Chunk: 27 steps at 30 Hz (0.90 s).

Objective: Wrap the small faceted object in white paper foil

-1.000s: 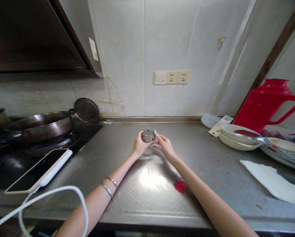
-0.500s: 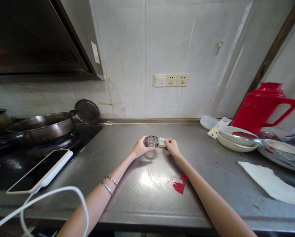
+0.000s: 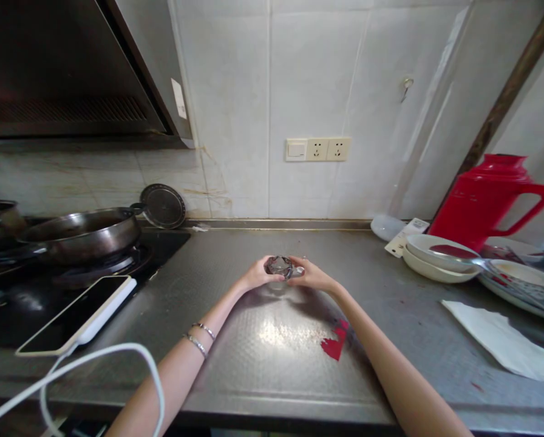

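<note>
A small clear, patterned glass cup point(image 3: 278, 267) is held just over the steel counter, between my two hands. My left hand point(image 3: 258, 273) is closed around its left side, with the thumb at the front. My right hand point(image 3: 315, 276) grips the right side, thumb also in front. Beside the right fingers shows a pale, shiny bit point(image 3: 300, 271) that looks like a handle, though it is too small to be sure. On the counter nearer to me lies a torn red patch point(image 3: 334, 343), close to my right forearm.
At left, a steel pan point(image 3: 87, 233) sits on the black stove, with a phone point(image 3: 78, 315) and white cable in front. Stacked bowls point(image 3: 440, 270), a red thermos point(image 3: 486, 200) and a white paper sheet point(image 3: 504, 340) are at right. Wall sockets point(image 3: 317, 150) sit above the counter.
My right hand has moved left, from the pale piece at the cup's right onto the cup's side. My left hand keeps its hold. The view has shifted slightly.
</note>
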Motion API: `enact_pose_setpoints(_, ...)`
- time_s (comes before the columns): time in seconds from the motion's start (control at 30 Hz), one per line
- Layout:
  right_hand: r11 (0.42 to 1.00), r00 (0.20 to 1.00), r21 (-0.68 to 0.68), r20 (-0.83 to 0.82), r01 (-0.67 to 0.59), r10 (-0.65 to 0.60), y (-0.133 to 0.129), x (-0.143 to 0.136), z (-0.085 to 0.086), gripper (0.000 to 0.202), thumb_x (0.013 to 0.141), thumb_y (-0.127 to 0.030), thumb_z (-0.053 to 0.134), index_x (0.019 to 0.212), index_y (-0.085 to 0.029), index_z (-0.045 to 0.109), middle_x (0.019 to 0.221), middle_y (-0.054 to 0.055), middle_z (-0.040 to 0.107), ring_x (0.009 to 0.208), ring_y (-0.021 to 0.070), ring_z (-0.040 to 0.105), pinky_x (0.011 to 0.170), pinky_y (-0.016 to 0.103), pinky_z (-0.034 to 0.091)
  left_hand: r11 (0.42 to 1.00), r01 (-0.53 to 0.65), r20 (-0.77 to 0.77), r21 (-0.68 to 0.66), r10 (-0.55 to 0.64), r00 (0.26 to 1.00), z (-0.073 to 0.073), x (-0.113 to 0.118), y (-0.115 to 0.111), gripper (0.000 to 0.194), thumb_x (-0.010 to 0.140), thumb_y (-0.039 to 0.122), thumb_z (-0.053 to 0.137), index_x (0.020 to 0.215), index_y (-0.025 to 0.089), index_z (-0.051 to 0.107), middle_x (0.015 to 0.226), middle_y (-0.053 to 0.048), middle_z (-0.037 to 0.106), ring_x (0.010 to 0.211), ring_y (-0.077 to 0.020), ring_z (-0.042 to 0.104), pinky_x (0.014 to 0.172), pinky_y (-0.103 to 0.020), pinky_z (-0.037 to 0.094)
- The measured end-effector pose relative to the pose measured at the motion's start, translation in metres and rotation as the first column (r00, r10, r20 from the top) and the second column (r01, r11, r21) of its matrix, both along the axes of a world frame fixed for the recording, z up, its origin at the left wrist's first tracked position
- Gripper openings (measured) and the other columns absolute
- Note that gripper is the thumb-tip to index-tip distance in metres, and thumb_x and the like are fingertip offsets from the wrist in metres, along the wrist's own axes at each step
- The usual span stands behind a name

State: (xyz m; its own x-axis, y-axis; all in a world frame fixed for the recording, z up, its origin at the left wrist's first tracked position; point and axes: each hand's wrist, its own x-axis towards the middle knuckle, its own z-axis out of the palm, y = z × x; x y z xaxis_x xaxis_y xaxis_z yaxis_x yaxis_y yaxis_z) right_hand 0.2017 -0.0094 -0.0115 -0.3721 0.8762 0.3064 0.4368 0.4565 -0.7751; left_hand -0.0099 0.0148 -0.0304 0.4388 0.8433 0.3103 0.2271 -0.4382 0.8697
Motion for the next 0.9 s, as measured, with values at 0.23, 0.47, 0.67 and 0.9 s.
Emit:
enact_pose_setpoints(0.23, 0.992, 0.998, 0.111, 0.02, -0.058, 0.056, -0.01, -0.013, 0.002, 0.054, 0.06, -0.039, 0.078, 0.107, -0.017, 0.066, 0.092, 0.005, 0.071, 0.086, 0.0237, 0.062, 0.08, 0.035, 0.046, 0.997, 0.075, -0.035, -0.008, -0.075, 0.997, 0.008, 0.0, -0.006, 0.062, 0.058, 0.031, 0.081, 0.113, 0.015, 0.058, 0.109, -0.01, 0.066, 0.1, -0.023, 0.062, 0.091, -0.038, 0.047)
enact_pose_setpoints(0.47, 0.989, 0.997, 0.148, 0.077, 0.017, -0.028, -0.008, -0.012, -0.005, 0.05, 0.056, -0.042, 0.079, 0.098, -0.016, 0.069, 0.086, 0.004, 0.07, 0.081, 0.0229, 0.06, 0.076, 0.034, 0.045, 0.993, 0.112, -0.144, -0.038, -0.116, 0.983, 0.014, -0.003, -0.01, 0.066, 0.055, 0.036, 0.082, 0.112, 0.015, 0.057, 0.108, -0.009, 0.066, 0.1, -0.0242, 0.062, 0.09, -0.038, 0.047)
enact_pose_setpoints(0.67, 0.985, 0.985, 0.154, 0.134, 0.083, -0.104, -0.007, -0.011, -0.015, 0.062, 0.052, -0.046, 0.08, 0.104, -0.017, 0.068, 0.088, 0.006, 0.068, 0.086, 0.0253, 0.057, 0.077, 0.036, 0.044, 0.998, 0.053, -0.225, -0.029, -0.058, 0.973, 0.012, -0.006, -0.009, 0.068, 0.048, 0.037, 0.085, 0.108, 0.016, 0.061, 0.109, -0.011, 0.065, 0.105, -0.0288, 0.06, 0.095, -0.042, 0.044)
enact_pose_setpoints(0.9, 0.982, 0.978, 0.151, 0.159, 0.113, -0.137, -0.007, -0.01, -0.017, 0.067, 0.05, -0.046, 0.081, 0.108, -0.017, 0.067, 0.088, 0.007, 0.064, 0.087, 0.0246, 0.055, 0.079, 0.035, 0.044, 0.998, -0.053, -0.227, 0.025, 0.057, 0.972, 0.004, -0.006, -0.003, 0.079, 0.037, 0.038, 0.088, 0.109, 0.017, 0.064, 0.124, -0.015, 0.058, 0.124, -0.0347, 0.048, 0.107, -0.045, 0.034)
